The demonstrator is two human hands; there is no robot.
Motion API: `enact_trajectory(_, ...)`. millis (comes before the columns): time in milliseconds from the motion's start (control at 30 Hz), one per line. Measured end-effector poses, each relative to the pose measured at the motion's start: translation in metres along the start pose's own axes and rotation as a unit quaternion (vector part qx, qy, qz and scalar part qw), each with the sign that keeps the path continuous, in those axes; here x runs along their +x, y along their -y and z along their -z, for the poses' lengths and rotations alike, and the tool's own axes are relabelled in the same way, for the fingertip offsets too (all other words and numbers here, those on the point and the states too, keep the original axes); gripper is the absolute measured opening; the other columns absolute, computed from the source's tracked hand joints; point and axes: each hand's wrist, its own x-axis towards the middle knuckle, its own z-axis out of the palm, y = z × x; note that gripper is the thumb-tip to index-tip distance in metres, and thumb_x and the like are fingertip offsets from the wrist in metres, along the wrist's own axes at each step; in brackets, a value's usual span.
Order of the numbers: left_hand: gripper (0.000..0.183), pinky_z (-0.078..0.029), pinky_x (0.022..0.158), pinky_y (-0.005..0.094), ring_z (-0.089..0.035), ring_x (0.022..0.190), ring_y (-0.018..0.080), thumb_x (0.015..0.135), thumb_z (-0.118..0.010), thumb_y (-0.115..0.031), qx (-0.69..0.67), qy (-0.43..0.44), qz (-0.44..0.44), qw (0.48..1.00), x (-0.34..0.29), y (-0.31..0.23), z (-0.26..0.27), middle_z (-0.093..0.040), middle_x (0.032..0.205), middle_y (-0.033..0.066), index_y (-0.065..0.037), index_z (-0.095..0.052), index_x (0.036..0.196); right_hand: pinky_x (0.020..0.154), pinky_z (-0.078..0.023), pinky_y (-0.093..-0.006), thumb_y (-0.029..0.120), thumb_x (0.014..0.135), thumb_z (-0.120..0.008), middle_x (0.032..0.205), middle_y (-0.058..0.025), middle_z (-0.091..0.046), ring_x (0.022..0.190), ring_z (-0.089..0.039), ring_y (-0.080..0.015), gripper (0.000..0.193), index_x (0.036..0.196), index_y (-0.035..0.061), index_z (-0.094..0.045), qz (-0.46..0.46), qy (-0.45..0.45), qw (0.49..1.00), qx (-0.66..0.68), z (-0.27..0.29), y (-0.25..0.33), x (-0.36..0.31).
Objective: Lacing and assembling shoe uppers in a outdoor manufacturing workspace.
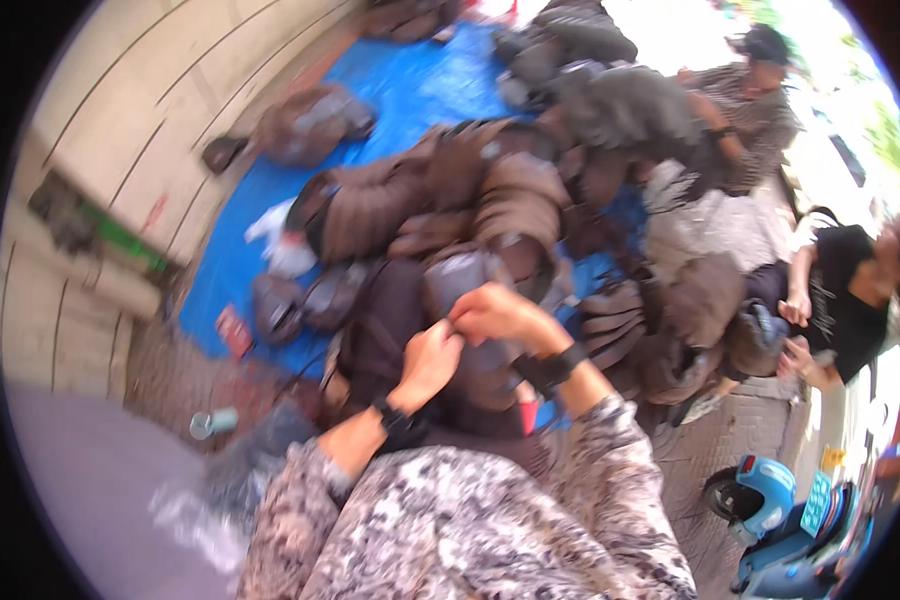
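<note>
A grey-and-brown rounded item (463, 277), blurred, sits at the near side of the blue tarp (405, 80), just beyond the person's fingertips. Over that same near side, the left hand (430, 362) and the right hand (498, 315) meet at the fingers. Each grip is drawn closed, thumb to fingers; I cannot tell whether anything thin is pinched between them. Black bands (558, 368) circle both wrists, below patterned grey sleeves (610, 440).

Brown ribbed stacks (375, 205) lie across the tarp's middle. On the tarp's left part are a white plastic bag (288, 243) and, nearer, a small red packet (233, 330). A brown bundle (310, 125) straddles the tarp's left edge, beside a pale panelled wall (190, 95). Off the tarp's near left corner lies a pale green cup (215, 422) on its side.

Right of the tarp, a person in black (852, 300) has both hands at a greyish item (755, 335); farther off is a person in a striped shirt (755, 110). A blue scooter (770, 495) stands well to the tarp's near right.
</note>
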Motion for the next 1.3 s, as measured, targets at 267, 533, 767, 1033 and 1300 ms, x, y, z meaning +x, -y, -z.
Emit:
enact_trajectory(267,0.014,-0.044,0.048,0.0363,-0.058,0.054,0.0254,0.079,-0.061,-0.014,-0.001,0.049,0.018,0.999,-0.012,0.02,0.026,-0.054,0.058,0.0084,-0.003,-0.053,0.08,0.056,-0.049,-0.0343,0.011,0.071,-0.052,0.064,-0.012,-0.063,0.062,-0.063,-0.0231,0.018,0.078,0.0005,-0.065,0.07,-0.054,0.991,-0.1,-0.035,-0.005,0.018)
enact_trajectory(533,0.044,-0.046,0.062,0.0438,-0.059,0.069,0.0348,0.067,-0.072,-0.018,0.23,-0.026,-0.259,0.938,0.011,0.007,0.049,-0.06,0.07,0.0151,-0.007,-0.046,0.101,0.061,-0.048,-0.0393,0.008,0.065,-0.06,0.076,-0.0141,-0.057,0.071,-0.06,-0.0323,0.007,0.066,0.0007,-0.059,0.254,-0.156,0.904,-0.306,-0.035,-0.005,0.018)
enact_trajectory(767,0.036,-0.046,0.054,0.0378,-0.061,0.056,0.0288,0.06,-0.078,-0.018,0.133,0.114,-0.154,0.972,0.027,0.013,0.047,-0.059,0.059,0.0137,-0.005,-0.052,0.082,0.062,-0.045,-0.0394,0.011,0.068,-0.06,0.072,-0.0132,-0.057,0.071,-0.057,-0.0327,0.009,0.069,0.0019,-0.057,0.227,-0.087,0.934,-0.261,-0.022,-0.011,0.024)
enact_trajectory(1033,0.028,-0.044,0.049,0.0332,-0.057,0.049,0.0277,0.064,-0.075,-0.009,0.051,0.085,-0.171,0.98,0.019,0.017,0.042,-0.055,0.055,0.0143,-0.003,-0.051,0.077,0.059,-0.045,-0.0394,0.014,0.065,-0.06,0.067,-0.0116,-0.063,0.065,-0.06,-0.0293,0.013,0.074,0.011,-0.069,0.211,-0.067,0.944,-0.243,-0.018,-0.007,0.025)
enact_trajectory(1300,0.037,-0.047,0.05,0.0335,-0.06,0.052,0.0274,0.063,-0.078,-0.014,0.11,0.129,-0.213,0.962,0.021,0.022,0.049,-0.057,0.057,0.0145,-0.001,-0.049,0.082,0.066,-0.044,-0.0391,0.015,0.068,-0.061,0.078,-0.01,-0.062,0.077,-0.06,-0.0288,0.016,0.081,0.0089,-0.068,0.145,0.03,0.96,-0.239,-0.013,0.001,0.027)
